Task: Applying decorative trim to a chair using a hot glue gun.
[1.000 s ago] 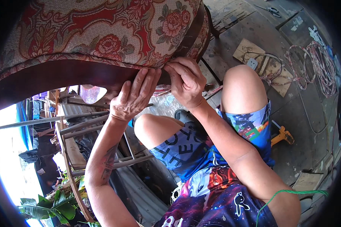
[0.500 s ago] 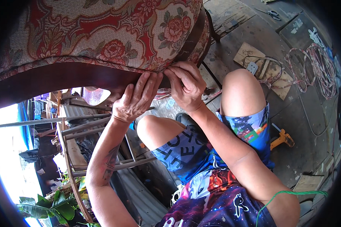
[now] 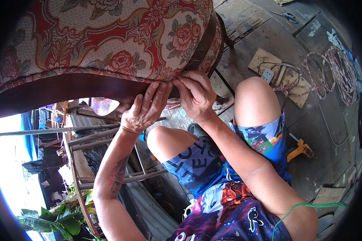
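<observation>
A chair upholstered in red and cream floral fabric [image 3: 120, 40] fills the top left, its dark wooden frame [image 3: 80, 88] curving below. A fabric-covered piping [image 3: 96, 73] runs along the seam between cloth and wood. My left hand [image 3: 145, 106] lies against the wood with fingers stretched out, their tips at the piping. Close on its right, my right hand [image 3: 197, 96] pinches the piping's edge between thumb and forefinger. Those fingers hide the exact spot they grip.
Right of my knees, an orange-yellow glue gun [image 3: 300, 149] lies on the plank floor. Beyond are a power socket [image 3: 267, 75] on a board, a coil of braided rope [image 3: 342, 76] and scissors [image 3: 288, 16]. Metal rails [image 3: 96, 138] and a leafy plant [image 3: 54, 220] are at left.
The view has shifted slightly, so the chair sits a little lower in the picture. Both hands remain at the same stretch of piping, with only small finger movements.
</observation>
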The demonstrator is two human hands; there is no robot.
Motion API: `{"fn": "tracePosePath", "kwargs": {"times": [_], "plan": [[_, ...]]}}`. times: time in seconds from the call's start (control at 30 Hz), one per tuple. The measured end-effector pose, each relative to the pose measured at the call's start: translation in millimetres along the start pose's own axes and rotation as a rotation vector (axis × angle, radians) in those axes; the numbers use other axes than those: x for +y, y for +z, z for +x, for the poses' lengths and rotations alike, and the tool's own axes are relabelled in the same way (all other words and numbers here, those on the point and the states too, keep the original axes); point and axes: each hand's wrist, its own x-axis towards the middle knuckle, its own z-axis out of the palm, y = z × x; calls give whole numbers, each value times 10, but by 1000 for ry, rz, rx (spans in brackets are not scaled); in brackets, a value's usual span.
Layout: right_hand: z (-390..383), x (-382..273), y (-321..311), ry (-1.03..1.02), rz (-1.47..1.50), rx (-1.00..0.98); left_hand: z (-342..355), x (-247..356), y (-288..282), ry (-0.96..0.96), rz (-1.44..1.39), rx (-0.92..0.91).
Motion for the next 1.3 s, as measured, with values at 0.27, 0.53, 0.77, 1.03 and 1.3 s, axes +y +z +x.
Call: {"fn": "tracePosePath", "kwargs": {"times": [0.27,0.53,0.77,1.03,1.3], "plan": [[7,-7,-10,11,18,-16,1,-21,-13,4,13,2],[-11,38,-16,-33,-10,-35,-16,0,2,-5,3,16],[-12,38,-11,-39,-26,-56,-29,18,23,-22,6,33],[-3,24,-3,-22,-25,-22,-21,51,32,-40,-7,22],[-5,42,-23,-48,-24,-45,-23,81,33,-63,-19,25]]}}
